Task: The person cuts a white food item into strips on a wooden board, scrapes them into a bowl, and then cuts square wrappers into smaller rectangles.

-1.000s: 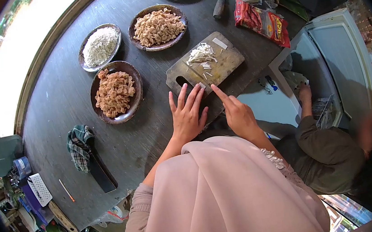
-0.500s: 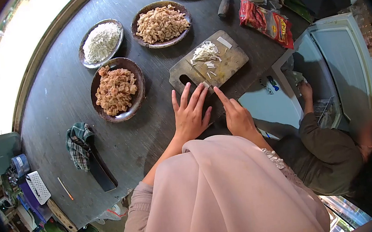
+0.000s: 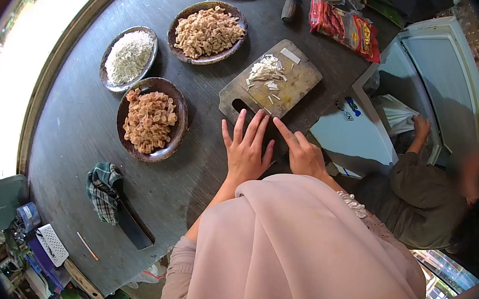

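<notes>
My left hand [image 3: 247,151] has its fingers stretched out and spread, fingertips at the near edge of the wooden cutting board [image 3: 297,88]. Beside it, my right hand [image 3: 304,155] is curled with the index finger extended forward. A thin line running from that fingertip across the board looks like a knife [image 3: 257,102] seen edge-on; its handle is hidden in my palm. Thin white cut strips [image 3: 266,69] are heaped on the board, with a few loose ones nearer me. A flat white slab [image 3: 290,56] lies at the board's far right corner.
Brown plates hold pinkish pieces [image 3: 152,121] and beige pieces [image 3: 208,31]; white shreds [image 3: 129,57] fill another. A red packet [image 3: 344,30] lies to the right. A plaid cloth [image 3: 103,186] rests at left. A co-worker's hand [image 3: 421,125] grips a white bag in an open fridge [image 3: 448,81].
The small white piece under my left fingertips is now mostly hidden, and my hands have barely shifted. At the fridge, the co-worker's hand has moved lower and right, with a white bag now showing.
</notes>
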`<state>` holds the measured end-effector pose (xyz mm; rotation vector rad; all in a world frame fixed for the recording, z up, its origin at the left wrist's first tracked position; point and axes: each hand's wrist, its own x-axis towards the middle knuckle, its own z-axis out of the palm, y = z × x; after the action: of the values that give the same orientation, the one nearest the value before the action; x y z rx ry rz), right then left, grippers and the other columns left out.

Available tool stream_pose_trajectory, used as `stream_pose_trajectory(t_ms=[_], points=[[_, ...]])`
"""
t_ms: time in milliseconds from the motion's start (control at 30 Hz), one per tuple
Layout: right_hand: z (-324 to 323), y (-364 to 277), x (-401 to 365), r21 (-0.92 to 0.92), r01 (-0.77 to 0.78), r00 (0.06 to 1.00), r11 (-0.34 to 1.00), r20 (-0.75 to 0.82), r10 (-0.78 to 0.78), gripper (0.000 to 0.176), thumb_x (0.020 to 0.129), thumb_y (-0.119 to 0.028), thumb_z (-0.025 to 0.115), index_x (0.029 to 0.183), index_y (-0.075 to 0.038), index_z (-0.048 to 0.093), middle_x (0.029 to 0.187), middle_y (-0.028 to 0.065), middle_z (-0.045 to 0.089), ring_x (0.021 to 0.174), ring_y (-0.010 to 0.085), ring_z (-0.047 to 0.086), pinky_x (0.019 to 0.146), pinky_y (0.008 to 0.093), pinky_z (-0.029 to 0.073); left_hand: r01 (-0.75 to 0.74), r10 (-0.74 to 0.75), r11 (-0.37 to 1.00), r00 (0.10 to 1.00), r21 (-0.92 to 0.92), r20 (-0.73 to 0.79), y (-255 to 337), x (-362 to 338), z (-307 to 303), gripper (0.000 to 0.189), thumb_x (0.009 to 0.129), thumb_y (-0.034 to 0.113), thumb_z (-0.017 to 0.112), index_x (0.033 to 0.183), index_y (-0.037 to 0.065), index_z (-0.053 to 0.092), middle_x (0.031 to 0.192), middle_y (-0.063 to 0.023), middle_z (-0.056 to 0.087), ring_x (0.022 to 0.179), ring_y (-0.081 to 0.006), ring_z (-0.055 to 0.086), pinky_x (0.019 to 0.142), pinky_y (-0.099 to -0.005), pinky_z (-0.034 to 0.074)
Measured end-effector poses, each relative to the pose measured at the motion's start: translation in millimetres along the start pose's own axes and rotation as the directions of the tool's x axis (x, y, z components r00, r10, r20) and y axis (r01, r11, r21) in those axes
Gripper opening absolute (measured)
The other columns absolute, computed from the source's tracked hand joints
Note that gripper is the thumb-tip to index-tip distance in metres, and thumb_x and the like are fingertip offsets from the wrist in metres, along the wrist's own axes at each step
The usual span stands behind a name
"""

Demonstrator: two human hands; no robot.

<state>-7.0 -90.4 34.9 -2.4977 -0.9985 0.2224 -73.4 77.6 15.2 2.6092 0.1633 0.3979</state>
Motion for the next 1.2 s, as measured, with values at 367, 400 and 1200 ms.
stream_pose_trajectory(t_ms=[367,400,1200], points=[[-13,1,4,0.084,-0.016,0.999,0.996,0.047,0.013,0.081,0.088,0.003,0.056,0.159,-0.029,0.032,0.087,0.0163,0.057,0.068,0.0389,0.066,0.061,0.0479,0.056,0.009,-0.009,1.000,1.000,0.009,0.006,0,1,0,0.061,0.085,0.027,0.073,0.143,0.017,0.055,0.151,0.0001,0.048,0.148,-0.0304,0.032,0.121,-0.0620,0.007],[-13,1,4,0.072,-0.026,0.998,0.997,0.064,0.021,0.082,0.088,0.003,0.056,0.159,-0.029,0.032,0.087,0.0163,0.057,0.068,0.0388,0.066,0.061,0.0479,0.056,0.012,-0.012,1.000,1.000,0.007,0.010,0,1,-1,0.061,0.085,0.027,0.073,0.142,0.017,0.055,0.151,0.0001,0.049,0.148,-0.0304,0.032,0.121,-0.0620,0.007],[-10,1,2,0.087,-0.045,0.998,0.995,0.048,0.041,0.083,0.089,0.003,0.056,0.160,-0.031,0.030,0.089,0.0167,0.058,0.067,0.0389,0.066,0.061,0.0472,0.056,0.005,-0.006,0.999,1.000,0.042,0.015,0,1,1,0.063,0.086,0.030,0.070,0.145,0.016,0.053,0.152,0.0016,0.046,0.146,-0.0291,0.032,0.120,-0.0639,0.005]])
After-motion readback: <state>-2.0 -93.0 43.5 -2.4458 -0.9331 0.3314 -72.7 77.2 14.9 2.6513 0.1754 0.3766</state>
